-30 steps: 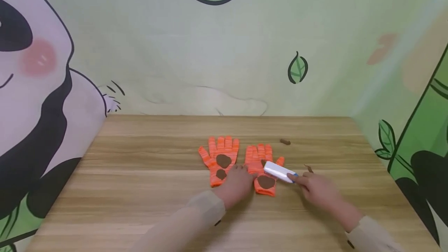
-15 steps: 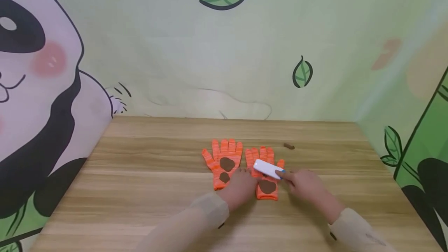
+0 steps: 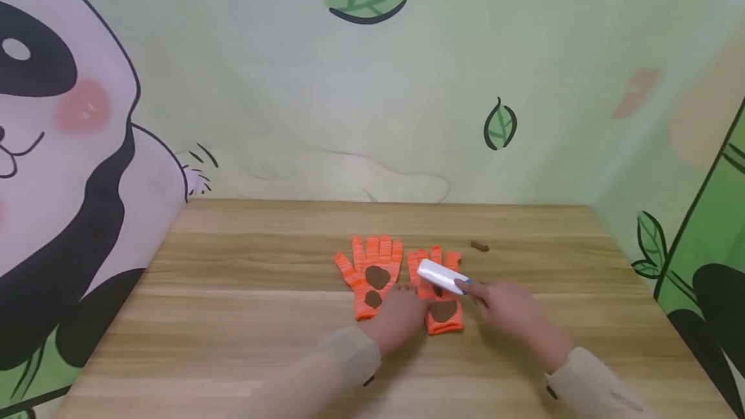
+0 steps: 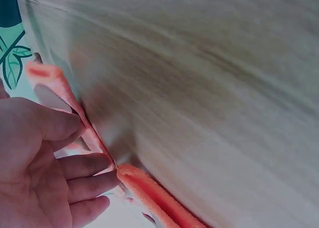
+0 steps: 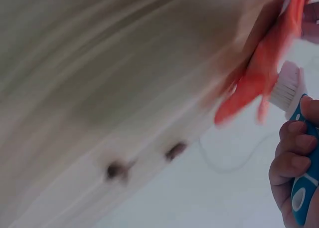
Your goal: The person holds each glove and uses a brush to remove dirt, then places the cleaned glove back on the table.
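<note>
Two orange knitted gloves lie side by side on the wooden table: a left glove (image 3: pixel 384 249) and a right glove (image 3: pixel 445 326), both with brown patches. My left hand (image 3: pixel 401 315) rests between them, its fingertips on the right glove's near side; in the left wrist view its fingers extend towards the orange fabric (image 4: pixel 149 190). My right hand (image 3: pixel 509 308) grips a scrub brush (image 3: pixel 439 275) with a white head and blue handle (image 5: pixel 305 188). The brush head lies over the middle of the right glove, its white bristles (image 5: pixel 284 88) against the fabric and hiding part of it.
A small dark brown piece (image 3: pixel 480 246) lies on the table beyond the right glove. The right wrist view shows another dark brown bit (image 5: pixel 117 170), blurred. Behind the table's far edge stands a wall (image 3: pixel 262 83) painted with a panda and leaves.
My right hand has moved the brush left across the right glove, and that glove's thumb no longer sticks out to the right. My left hand has stayed nearly in place.
</note>
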The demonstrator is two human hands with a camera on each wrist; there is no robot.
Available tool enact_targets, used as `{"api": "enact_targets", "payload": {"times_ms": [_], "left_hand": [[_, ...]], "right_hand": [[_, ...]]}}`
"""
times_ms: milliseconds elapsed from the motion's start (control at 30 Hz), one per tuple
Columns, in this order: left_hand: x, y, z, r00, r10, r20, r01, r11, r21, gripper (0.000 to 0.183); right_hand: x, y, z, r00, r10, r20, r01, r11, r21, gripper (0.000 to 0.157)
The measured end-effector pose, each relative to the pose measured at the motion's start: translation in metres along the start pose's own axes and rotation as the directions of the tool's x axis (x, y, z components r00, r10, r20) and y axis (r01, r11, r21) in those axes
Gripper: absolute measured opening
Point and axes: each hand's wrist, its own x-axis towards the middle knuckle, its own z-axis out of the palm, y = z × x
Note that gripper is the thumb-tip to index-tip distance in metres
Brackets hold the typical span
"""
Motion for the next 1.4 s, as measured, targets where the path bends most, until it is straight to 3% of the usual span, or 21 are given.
{"api": "enact_targets", "payload": {"times_ms": [200, 433, 700, 867, 933, 1033, 1200, 1400], "left_hand": [[0.0, 0.003, -0.001, 1.0, 0.006, 0.008, -0.006, 1.0, 0.001, 0.035], [-0.002, 0.003, 0.001, 1.0, 0.013, -0.01, -0.013, 0.999, 0.051, 0.039], [0.002, 0.004, -0.001, 0.999, -0.02, 0.028, 0.02, 1.0, 0.024, 0.031], [0.015, -0.009, -0.001, 0.999, 0.029, -0.015, -0.031, 0.996, -0.09, 0.025], [0.018, -0.015, -0.005, 0.998, 0.061, 0.001, -0.06, 0.992, -0.115, 0.033], [0.019, -0.018, -0.008, 0.992, 0.089, 0.084, -0.074, 0.984, -0.161, 0.045], [0.022, -0.016, -0.006, 0.982, 0.082, 0.168, -0.042, 0.972, -0.23, 0.048], [0.027, -0.018, -0.003, 0.979, 0.063, 0.194, -0.017, 0.972, -0.234, 0.048]], "right_hand": [[-0.008, 0.004, 0.009, 0.999, 0.013, 0.029, -0.011, 0.999, -0.052, 0.036], [-0.033, 0.026, -0.002, 0.998, 0.048, 0.038, -0.049, 0.999, 0.012, 0.035], [-0.031, 0.041, -0.033, 0.969, 0.246, 0.001, -0.246, 0.967, 0.071, 0.036], [-0.014, 0.026, -0.035, 0.988, 0.15, 0.024, -0.151, 0.986, 0.065, 0.036], [-0.006, 0.018, -0.025, 0.997, 0.078, 0.015, -0.079, 0.996, 0.048, 0.034], [0.0, 0.011, -0.007, 0.998, 0.036, 0.053, -0.04, 0.996, 0.076, 0.035], [-0.012, 0.016, 0.013, 0.998, 0.036, 0.058, -0.039, 0.998, 0.049, 0.035], [-0.029, 0.03, 0.004, 0.999, 0.034, -0.013, -0.035, 0.999, -0.042, 0.034]]}}
